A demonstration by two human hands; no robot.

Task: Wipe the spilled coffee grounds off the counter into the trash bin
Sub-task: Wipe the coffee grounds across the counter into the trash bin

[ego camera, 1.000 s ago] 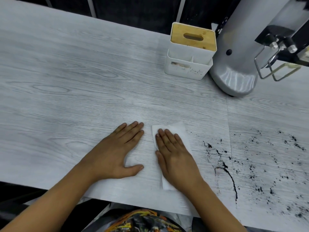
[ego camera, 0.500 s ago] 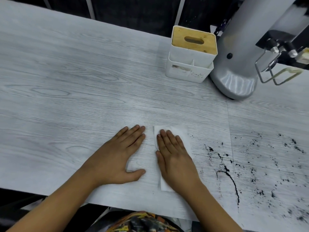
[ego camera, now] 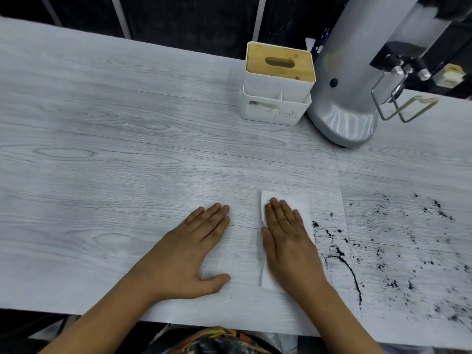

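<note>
Black coffee grounds [ego camera: 398, 254] lie scattered over the right part of the grey wood-grain counter [ego camera: 115, 162], with a dark curved streak of grounds [ego camera: 347, 267] nearest my hands. A folded white paper tissue [ego camera: 301, 203] lies flat just left of the streak. My right hand [ego camera: 288, 241] presses flat on the tissue, fingers together and pointing away from me. My left hand [ego camera: 194, 251] rests flat on the bare counter beside it, thumb spread, holding nothing. No trash bin shows clearly; something colourful [ego camera: 222, 341] sits below the counter's near edge.
A white tissue box with a wooden slotted lid [ego camera: 278, 83] stands at the back centre. To its right is a grey coffee grinder [ego camera: 355, 80] with a wire fork [ego camera: 398, 103] sticking out. The counter's near edge [ego camera: 178, 320] runs just below my wrists.
My right hand has slid the tissue a little to the right, towards the grounds, widening the gap to my left hand. The left hand stays flat in place.
</note>
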